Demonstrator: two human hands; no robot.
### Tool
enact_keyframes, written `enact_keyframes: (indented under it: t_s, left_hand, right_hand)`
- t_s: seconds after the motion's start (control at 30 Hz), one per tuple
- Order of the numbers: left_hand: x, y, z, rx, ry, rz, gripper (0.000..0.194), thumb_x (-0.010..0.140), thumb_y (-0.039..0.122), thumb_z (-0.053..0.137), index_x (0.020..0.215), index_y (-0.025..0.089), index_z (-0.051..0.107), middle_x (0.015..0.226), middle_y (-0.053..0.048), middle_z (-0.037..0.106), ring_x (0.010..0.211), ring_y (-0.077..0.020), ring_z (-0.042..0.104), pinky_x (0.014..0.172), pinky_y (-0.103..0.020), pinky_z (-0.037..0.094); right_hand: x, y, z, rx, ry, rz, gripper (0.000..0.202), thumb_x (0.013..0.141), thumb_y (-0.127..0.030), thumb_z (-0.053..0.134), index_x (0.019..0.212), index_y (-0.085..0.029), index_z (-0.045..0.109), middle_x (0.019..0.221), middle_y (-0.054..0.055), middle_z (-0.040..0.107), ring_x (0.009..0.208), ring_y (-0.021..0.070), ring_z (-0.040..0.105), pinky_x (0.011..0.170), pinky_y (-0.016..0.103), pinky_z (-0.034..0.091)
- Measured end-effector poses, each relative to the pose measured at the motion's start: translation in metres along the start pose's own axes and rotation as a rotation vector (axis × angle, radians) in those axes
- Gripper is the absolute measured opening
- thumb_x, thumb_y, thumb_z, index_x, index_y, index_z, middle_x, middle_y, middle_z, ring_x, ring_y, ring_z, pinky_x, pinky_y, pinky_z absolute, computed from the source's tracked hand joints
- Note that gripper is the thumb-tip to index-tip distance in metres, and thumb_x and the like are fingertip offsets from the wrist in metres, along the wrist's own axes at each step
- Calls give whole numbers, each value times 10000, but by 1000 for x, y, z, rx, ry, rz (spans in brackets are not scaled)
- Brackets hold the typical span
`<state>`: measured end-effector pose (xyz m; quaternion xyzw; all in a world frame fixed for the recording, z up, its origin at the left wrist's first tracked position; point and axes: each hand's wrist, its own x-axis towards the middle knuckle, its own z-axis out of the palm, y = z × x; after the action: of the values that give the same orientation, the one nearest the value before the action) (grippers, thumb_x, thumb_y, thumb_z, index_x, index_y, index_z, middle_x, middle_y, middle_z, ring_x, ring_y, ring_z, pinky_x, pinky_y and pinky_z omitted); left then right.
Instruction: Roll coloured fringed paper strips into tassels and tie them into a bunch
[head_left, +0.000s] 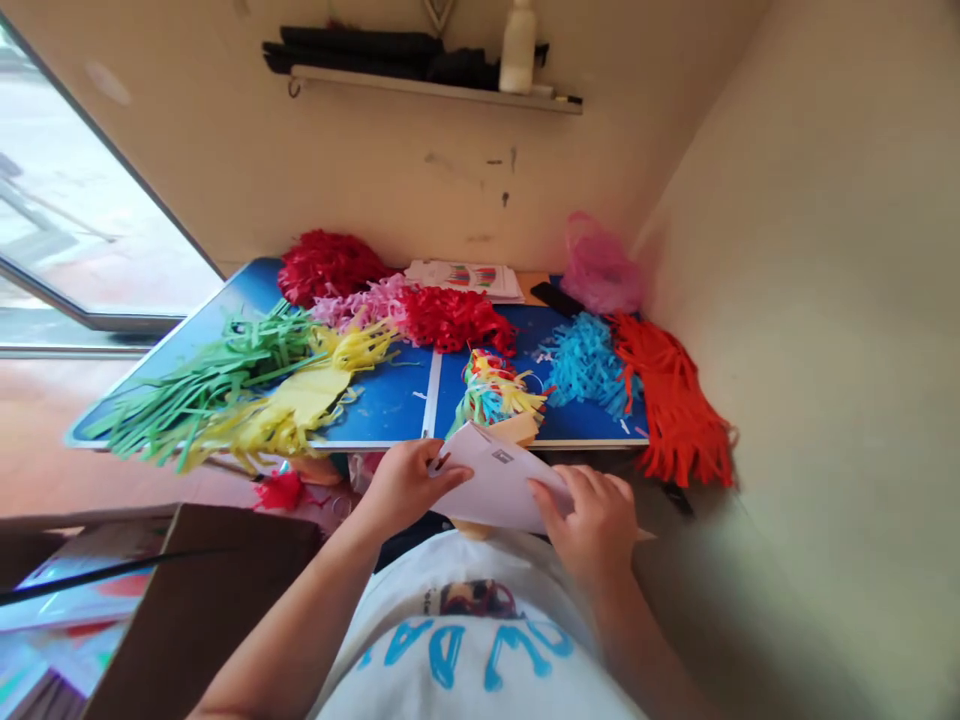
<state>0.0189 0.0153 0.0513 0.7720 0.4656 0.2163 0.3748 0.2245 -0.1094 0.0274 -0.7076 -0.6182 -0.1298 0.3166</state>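
Observation:
Close to my shirt, a folded white sheet of paper [495, 485] with a small dark printed mark is held at the table's front edge. My left hand [405, 485] grips its left side between thumb and fingers. On the right side my right hand [594, 515] pinches it, thumb on top. Just behind the sheet, a tan piece [517, 430] pokes out, partly hidden. Beyond that lies a small multicoloured bundle of fringed strips [495, 385] on the blue table [405, 405].
Fringed paper lies around: green [247, 350], yellow [315, 390], dark red [330, 265], pink [367, 300], red [457, 318], blue [589, 360], orange [679, 405]. Printed sheets [457, 277], a dark phone-like object [556, 298] and a pink plastic bag [600, 270] are at the back. A cardboard box [210, 590] stands lower left.

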Motion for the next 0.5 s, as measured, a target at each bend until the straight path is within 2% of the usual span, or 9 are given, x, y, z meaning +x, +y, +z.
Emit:
enact_keyframes:
  t_s: [0.07, 0.13, 0.2, 0.23, 0.3, 0.37, 0.4, 0.43, 0.5]
  left_hand:
    - [-7, -1, -4, -38, 36, -29, 439, 665, 567, 713, 610, 143, 611, 556, 30, 507, 540, -105, 428, 476, -205, 303]
    - [-16, -5, -16, -123, 79, -82, 432, 619, 558, 753, 663, 139, 658, 591, 15, 580, 549, -116, 484, 486, -204, 353]
    - [-24, -11, -36, -262, 149, -170, 434, 581, 531, 784, 744, 138, 699, 638, -5, 647, 558, -134, 538, 494, -210, 409]
    - [-27, -15, -46, -343, 194, -220, 451, 559, 522, 799, 778, 137, 708, 656, -16, 669, 556, -144, 558, 492, -216, 432]
    - [-29, -24, -65, -489, 266, -291, 500, 522, 518, 821, 816, 130, 710, 682, -39, 692, 546, -156, 580, 478, -227, 455]
    - [-27, -32, -79, -572, 321, -318, 545, 507, 530, 830, 842, 118, 707, 699, -55, 698, 539, -158, 587, 469, -231, 461]
    - [-24, -36, -85, -587, 349, -322, 565, 505, 540, 830, 854, 114, 705, 701, -55, 696, 534, -155, 584, 464, -228, 457]
    - [-20, -41, -90, -583, 382, -316, 579, 505, 555, 824, 857, 112, 704, 691, -50, 689, 524, -148, 576, 457, -221, 447]
    - [-7, -51, -98, -513, 473, -254, 574, 544, 598, 785, 846, 117, 702, 665, -29, 668, 521, -134, 560, 459, -207, 427]
  right_hand:
    - [1, -1, -10, 31, -43, -56, 333, 926, -494, 571, 940, -176, 666, 853, 75, 726, 790, 224, 657, 821, 386, 410]
    - [4, 7, -21, 96, -61, -74, 392, 899, -521, 592, 1070, -175, 662, 1004, 111, 730, 931, 257, 664, 894, 415, 423]
    - [7, 23, -29, 167, -4, 34, 529, 827, -573, 650, 1176, -175, 639, 1166, 145, 694, 1078, 301, 632, 952, 454, 432]
    - [10, 30, -29, 222, 12, 130, 573, 782, -591, 683, 1176, -177, 644, 1180, 149, 691, 1093, 314, 629, 945, 464, 454]
    - [17, 39, -22, 437, -61, 307, 522, 731, -577, 728, 1073, -184, 690, 1065, 121, 739, 990, 303, 674, 868, 447, 520]
    - [25, 38, -6, 737, -216, 384, 396, 725, -525, 746, 930, -188, 724, 896, 77, 772, 836, 266, 709, 778, 407, 566]
    - [29, 34, 3, 863, -249, 396, 347, 723, -496, 755, 876, -186, 731, 841, 63, 775, 784, 253, 715, 750, 396, 577]
    - [34, 29, 11, 952, -233, 400, 314, 719, -471, 763, 842, -183, 735, 814, 56, 776, 757, 247, 718, 735, 391, 584]
    - [45, 18, 21, 1003, -117, 387, 266, 730, -422, 770, 838, -181, 743, 815, 52, 778, 754, 247, 725, 724, 388, 591]
